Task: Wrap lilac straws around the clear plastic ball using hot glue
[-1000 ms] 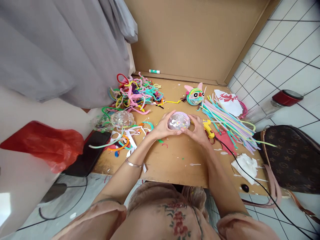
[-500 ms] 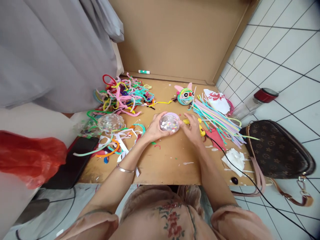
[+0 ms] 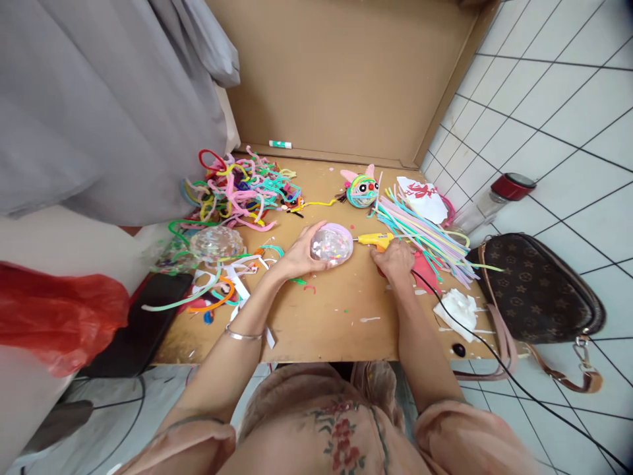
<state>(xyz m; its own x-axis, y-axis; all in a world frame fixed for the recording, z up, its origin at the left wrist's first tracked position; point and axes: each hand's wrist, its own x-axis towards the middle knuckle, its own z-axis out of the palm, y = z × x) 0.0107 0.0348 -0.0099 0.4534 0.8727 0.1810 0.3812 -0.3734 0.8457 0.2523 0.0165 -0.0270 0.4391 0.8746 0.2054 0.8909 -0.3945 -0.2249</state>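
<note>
My left hand (image 3: 302, 254) wraps round a clear plastic ball (image 3: 330, 247) with colourful bits showing in it and a lilac pipe cleaner (image 3: 341, 228) along its upper right edge. My right hand (image 3: 395, 260) is closed on the handle of a yellow hot glue gun (image 3: 374, 240), whose nozzle points left, close to the ball's right side. Whether the nozzle touches the ball I cannot tell. Behind them sits a finished-looking ball figure (image 3: 362, 190) wrapped in coloured pipe cleaners, with pink ears and googly eyes.
Straight pastel pipe cleaners (image 3: 430, 231) lie to the right, with a tangled heap (image 3: 242, 188) at back left. Another clear ball (image 3: 216, 243) rests left. A white tissue (image 3: 457, 310), brown handbag (image 3: 539, 290) and red-lidded bottle (image 3: 512, 187) are at right. The gun's black cord (image 3: 475, 343) trails over the edge.
My right hand has left the ball's edge and taken hold of the glue gun, lifting its nozzle toward the ball. My left hand keeps holding the ball, now slightly turned.
</note>
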